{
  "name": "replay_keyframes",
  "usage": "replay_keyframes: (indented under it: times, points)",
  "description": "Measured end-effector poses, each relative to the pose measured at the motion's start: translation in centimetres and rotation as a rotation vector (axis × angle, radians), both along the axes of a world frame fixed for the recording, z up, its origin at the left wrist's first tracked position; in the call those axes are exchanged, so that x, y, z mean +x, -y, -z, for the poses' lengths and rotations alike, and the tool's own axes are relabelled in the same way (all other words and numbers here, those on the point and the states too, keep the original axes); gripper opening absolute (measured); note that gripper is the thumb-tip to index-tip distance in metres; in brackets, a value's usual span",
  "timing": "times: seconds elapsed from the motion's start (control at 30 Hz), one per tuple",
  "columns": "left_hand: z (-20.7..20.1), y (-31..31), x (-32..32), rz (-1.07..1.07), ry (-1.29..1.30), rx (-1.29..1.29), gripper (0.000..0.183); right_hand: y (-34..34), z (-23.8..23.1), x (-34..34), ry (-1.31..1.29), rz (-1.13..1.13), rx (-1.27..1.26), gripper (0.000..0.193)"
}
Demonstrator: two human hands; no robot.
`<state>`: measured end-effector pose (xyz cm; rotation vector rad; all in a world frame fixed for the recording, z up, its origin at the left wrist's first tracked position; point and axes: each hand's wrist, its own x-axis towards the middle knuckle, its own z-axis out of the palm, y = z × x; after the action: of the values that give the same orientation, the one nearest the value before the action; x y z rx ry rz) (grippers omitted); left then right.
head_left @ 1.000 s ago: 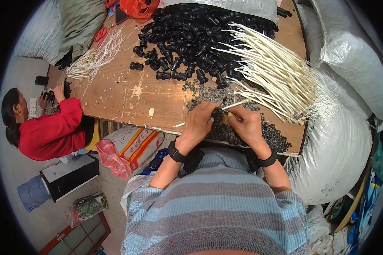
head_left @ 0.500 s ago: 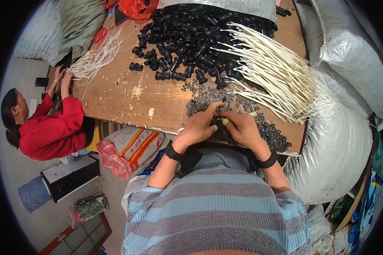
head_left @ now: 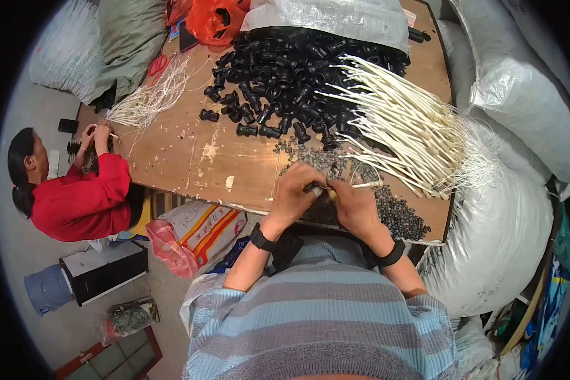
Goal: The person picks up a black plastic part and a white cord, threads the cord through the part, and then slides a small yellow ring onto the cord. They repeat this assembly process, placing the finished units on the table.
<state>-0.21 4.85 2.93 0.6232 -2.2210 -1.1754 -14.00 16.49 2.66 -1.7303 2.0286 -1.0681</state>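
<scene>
My left hand [head_left: 294, 193] is closed at the table's near edge, its fingers curled round a small black part [head_left: 311, 187] that is mostly hidden. Close beside it, my right hand [head_left: 358, 208] is closed in a pinch on a white sleeved wire [head_left: 368, 185], whose stiff end sticks out to the right. The fingertips of both hands meet, and the join between the parts is covered. Small dark grey pieces [head_left: 401, 214] lie heaped around and beyond my hands. Farther off is a large pile of black plastic sockets [head_left: 291, 82].
A thick bundle of white sleeved wires [head_left: 411, 130] lies at the right. A silvery sack [head_left: 329, 22] covers the far sockets. White sacks [head_left: 494, 234] crowd the table's right side. At the left, a co-worker in red [head_left: 82, 202] handles something near more wires [head_left: 139, 104] and red scissors [head_left: 159, 65].
My left fingers, stretched over the small pieces before, have curled in round a black part. The white sleeved wire now juts out from my right hand. The co-worker's hands have shifted; the view has tilted slightly.
</scene>
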Motion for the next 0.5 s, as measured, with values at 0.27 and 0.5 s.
replay_keyframes:
  times: [0.27,0.5]
  points:
    - [0.1,-0.2,0.2,-0.023,-0.141,-0.011,0.021,0.2,-0.1,0.0,0.296,-0.038,0.004,0.017]
    - [-0.1,0.4,0.8,0.135,-0.135,-0.132,0.024,0.6,-0.1,-0.8,0.198,-0.178,0.078,0.020]
